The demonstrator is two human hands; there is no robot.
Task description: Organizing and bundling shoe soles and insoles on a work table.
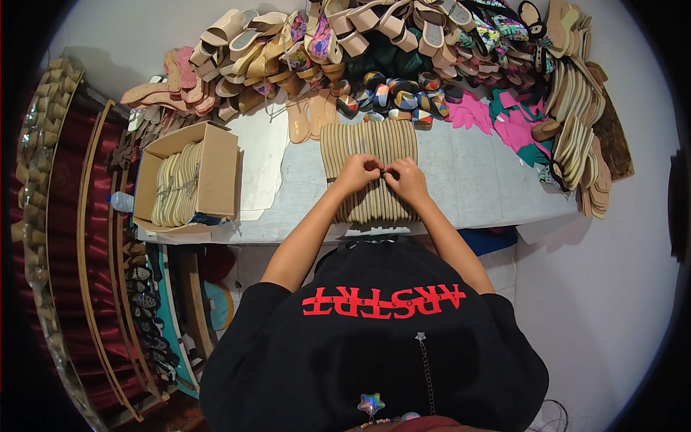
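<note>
A row of beige shoe soles (367,144) stands on edge, packed side by side, on the grey table (475,180) right before me. A thin string crosses the bundle. My left hand (358,173) and my right hand (406,180) rest on top of the bundle's middle, fingertips pinched together where the string ends meet. Both hands touch each other and the soles.
An open cardboard box (216,173) with more tied soles sits at the table's left edge. Piles of sandals and soles (374,43) cover the far side, and stacked soles (576,144) stand at the right. Pink and green scraps (504,119) lie nearby. A dark red cloth (65,216) hangs at the left.
</note>
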